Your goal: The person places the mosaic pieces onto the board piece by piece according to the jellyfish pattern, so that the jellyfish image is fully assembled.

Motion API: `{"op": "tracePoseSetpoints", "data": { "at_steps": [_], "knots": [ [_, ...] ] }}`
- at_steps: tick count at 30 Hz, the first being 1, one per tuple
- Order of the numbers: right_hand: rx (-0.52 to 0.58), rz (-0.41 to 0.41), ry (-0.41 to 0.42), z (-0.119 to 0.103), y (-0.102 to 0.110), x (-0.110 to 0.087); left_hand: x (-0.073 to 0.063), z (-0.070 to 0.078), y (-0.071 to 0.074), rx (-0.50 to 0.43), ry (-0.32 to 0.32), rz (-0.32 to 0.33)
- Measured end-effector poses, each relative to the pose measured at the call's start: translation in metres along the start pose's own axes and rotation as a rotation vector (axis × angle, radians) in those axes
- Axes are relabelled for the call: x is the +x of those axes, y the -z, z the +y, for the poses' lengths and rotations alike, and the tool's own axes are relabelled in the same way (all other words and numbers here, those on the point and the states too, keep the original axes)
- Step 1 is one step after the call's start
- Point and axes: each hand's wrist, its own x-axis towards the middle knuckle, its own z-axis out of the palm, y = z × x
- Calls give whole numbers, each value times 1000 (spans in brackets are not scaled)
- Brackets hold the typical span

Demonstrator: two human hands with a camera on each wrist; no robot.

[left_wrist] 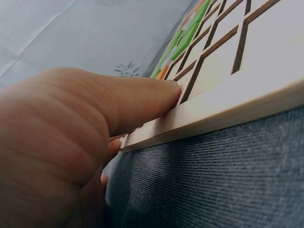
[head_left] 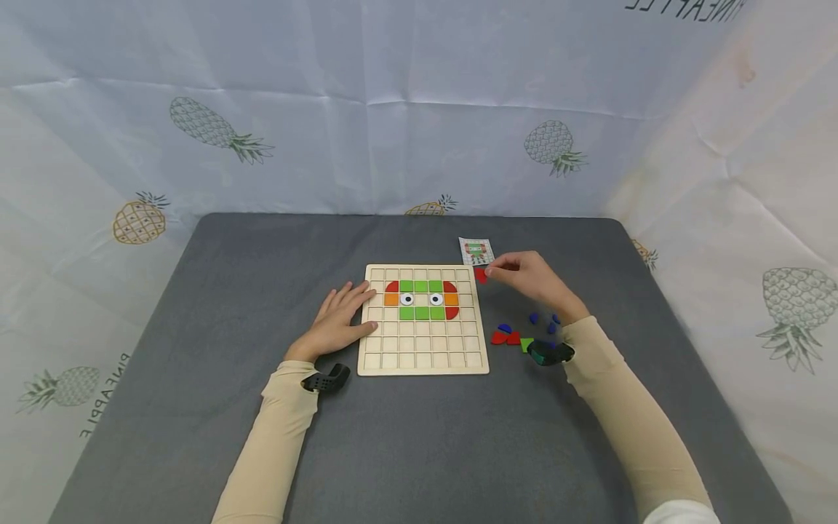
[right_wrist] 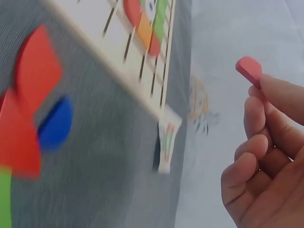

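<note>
A square wooden grid board (head_left: 425, 361) lies on the table. My left hand (head_left: 338, 320) rests on its left edge, fingers spread, and the thumb (left_wrist: 152, 95) presses on the rim in the left wrist view. My right hand (head_left: 527, 275) holds a red rounded piece (right_wrist: 249, 70) between thumb and fingertips, above the table by the board's upper right corner. Green squares (head_left: 422, 313), orange squares (head_left: 451, 299), red rounded corner pieces (head_left: 452, 313) and two white eye pieces (head_left: 436, 299) sit in the upper rows of the board.
A small pattern card (head_left: 476, 251) lies behind the board's upper right corner. To the board's right are red pieces (head_left: 500, 338), several blue pieces (head_left: 533, 318) and a green piece (head_left: 527, 344), some under the right wrist. A pineapple-print cloth (head_left: 393, 145) hangs behind the grey table (head_left: 406, 451).
</note>
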Motion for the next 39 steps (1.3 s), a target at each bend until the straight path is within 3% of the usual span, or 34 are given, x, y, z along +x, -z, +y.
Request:
{"op": "tracePoseSetpoints", "data": {
  "at_steps": [13,39],
  "knots": [
    [50,-53,89,-35,-41,24,0,0,1,6,-18,-5],
    [8,-262,106,-75,-96,53,-1,2,3,-3,-21,-8]
  ]
}}
